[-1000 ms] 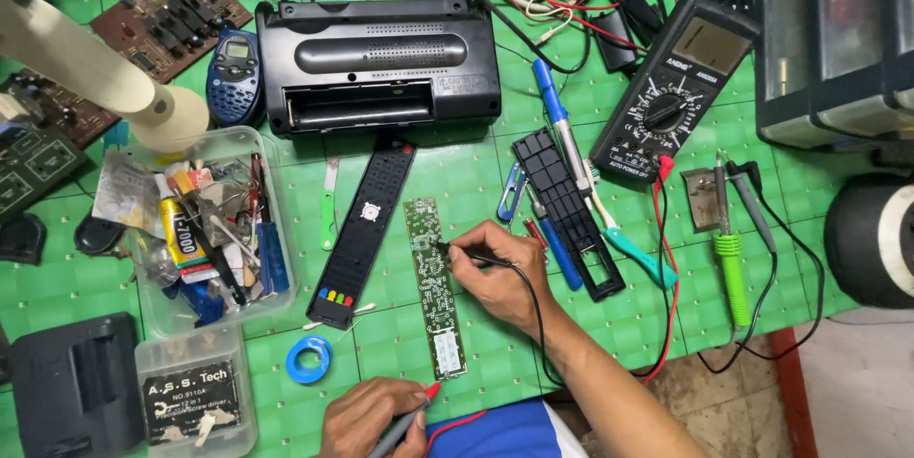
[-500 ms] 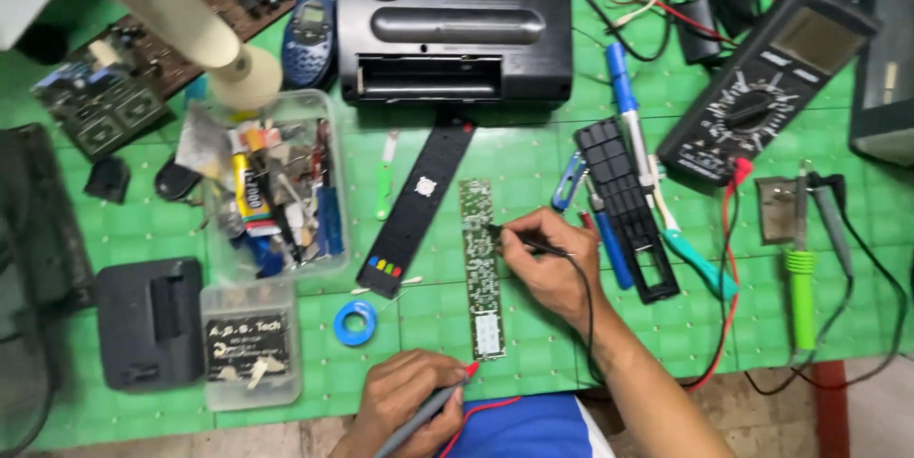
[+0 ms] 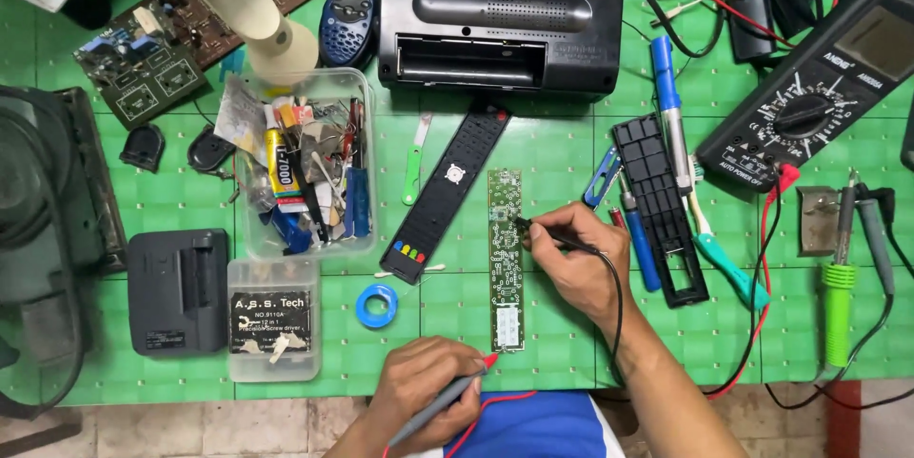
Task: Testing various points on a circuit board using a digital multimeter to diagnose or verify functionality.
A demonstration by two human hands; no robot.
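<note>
Pinching a black probe [image 3: 557,237], the right hand [image 3: 576,263] touches its tip to the long green circuit board [image 3: 505,258]. The left hand [image 3: 428,391], fingers closed, grips a red-tipped probe [image 3: 457,391]; its lead runs off the bottom edge.

Single head view, looking steeply down, fairly near, green workbench [image 3: 571,315]

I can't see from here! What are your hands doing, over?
Right hand presses black probe to green circuit board. Left hand holds red probe near board's lower end. Nothing in the way.
</note>
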